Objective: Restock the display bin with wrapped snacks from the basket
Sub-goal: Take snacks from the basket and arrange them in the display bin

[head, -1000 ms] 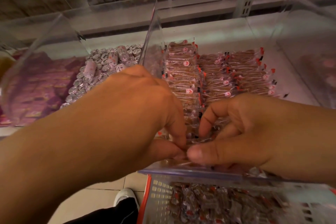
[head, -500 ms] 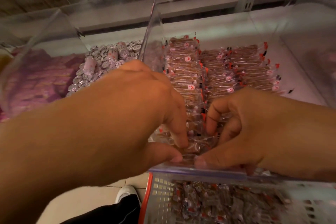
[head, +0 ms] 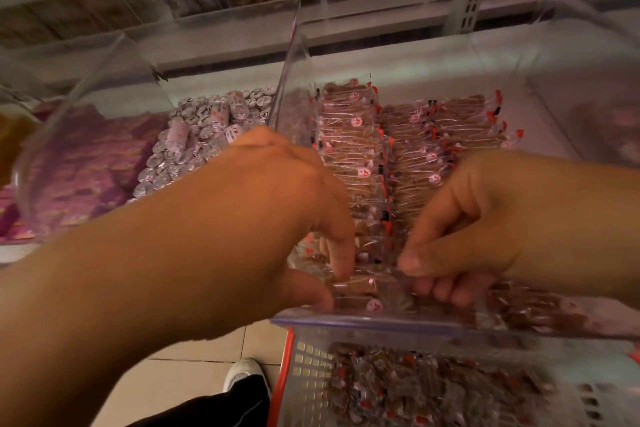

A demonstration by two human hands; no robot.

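Both hands work at the front edge of the clear display bin point(head: 363, 321), which sits on a shelf and holds rows of wrapped snacks point(head: 349, 156) stacked flat in columns. The left hand point(head: 277, 198) reaches in from the left, its forefinger and thumb curled around one snack pack point(head: 356, 284) lying just behind the bin's front wall. The right hand point(head: 464, 229) grips the same pack's other end, thumb on top and fingers curled beneath. The basket point(head: 308, 371), directly below the bin's front, contains a loose heap of the same snacks. A neighbouring bin on the left holds silver-wrapped rolls point(head: 194, 142).
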